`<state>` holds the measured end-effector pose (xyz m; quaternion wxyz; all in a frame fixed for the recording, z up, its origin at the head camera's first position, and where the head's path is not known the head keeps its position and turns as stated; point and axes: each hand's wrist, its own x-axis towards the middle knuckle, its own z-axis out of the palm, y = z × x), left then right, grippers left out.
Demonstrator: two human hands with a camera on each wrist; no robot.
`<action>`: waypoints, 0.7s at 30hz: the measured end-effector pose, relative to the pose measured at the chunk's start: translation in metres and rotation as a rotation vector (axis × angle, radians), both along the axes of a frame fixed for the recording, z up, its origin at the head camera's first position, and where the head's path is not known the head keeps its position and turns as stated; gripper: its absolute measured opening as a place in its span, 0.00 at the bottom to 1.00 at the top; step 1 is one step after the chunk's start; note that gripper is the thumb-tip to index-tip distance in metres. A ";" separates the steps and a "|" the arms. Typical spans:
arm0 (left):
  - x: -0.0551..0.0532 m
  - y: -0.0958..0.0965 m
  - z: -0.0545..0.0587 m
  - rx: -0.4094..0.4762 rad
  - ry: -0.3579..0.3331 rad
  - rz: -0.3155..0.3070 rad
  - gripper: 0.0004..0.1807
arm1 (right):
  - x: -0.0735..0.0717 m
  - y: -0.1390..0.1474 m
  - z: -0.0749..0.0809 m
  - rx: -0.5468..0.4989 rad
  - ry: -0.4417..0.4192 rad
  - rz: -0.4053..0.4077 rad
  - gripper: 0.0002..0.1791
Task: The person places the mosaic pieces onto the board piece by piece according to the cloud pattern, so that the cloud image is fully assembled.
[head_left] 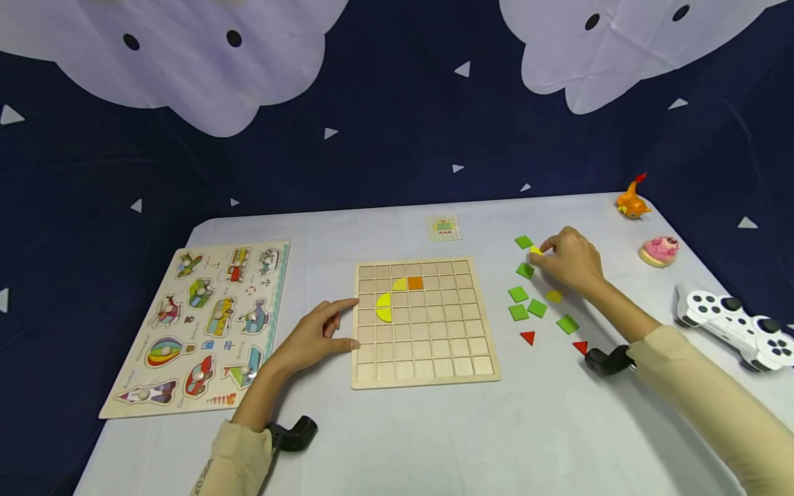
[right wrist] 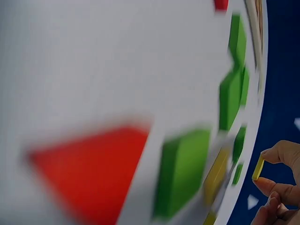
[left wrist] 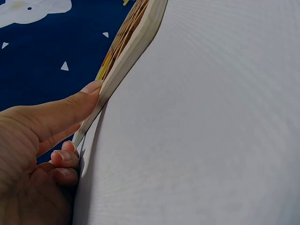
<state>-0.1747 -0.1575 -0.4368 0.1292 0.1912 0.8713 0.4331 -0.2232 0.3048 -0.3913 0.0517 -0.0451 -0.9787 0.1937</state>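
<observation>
A wooden grid board [head_left: 426, 372] lies on the table, holding an orange square [head_left: 415, 283] and a few yellow pieces, including a quarter-round piece [head_left: 400, 284]. My left hand [head_left: 318, 337] touches its left edge with thumb and index finger; in the left wrist view the thumb [left wrist: 70, 110] lies against the rim. Off to the board's right, my right hand [head_left: 572, 260] pinches a small yellow piece [right wrist: 258, 167] between thumb and finger. Around that hand lie several green pieces [head_left: 525, 271], another yellow piece [head_left: 554, 296] and red triangles [head_left: 527, 337].
A small pattern card [head_left: 444, 228] lies behind the board. To the left is a picture puzzle board [head_left: 205, 331] with vehicles. A white game controller [head_left: 735, 327], a pink toy [head_left: 659, 251] and an orange toy [head_left: 632, 204] stand along the right side.
</observation>
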 end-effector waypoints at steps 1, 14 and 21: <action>0.000 0.000 0.000 -0.001 0.000 0.000 0.40 | 0.001 -0.006 0.001 -0.010 0.006 0.012 0.22; 0.000 0.001 0.002 -0.002 0.000 -0.004 0.41 | 0.003 -0.067 -0.001 -0.085 0.027 0.148 0.20; 0.000 0.001 0.001 -0.003 -0.008 0.005 0.41 | 0.005 -0.099 -0.003 -0.089 0.056 0.244 0.19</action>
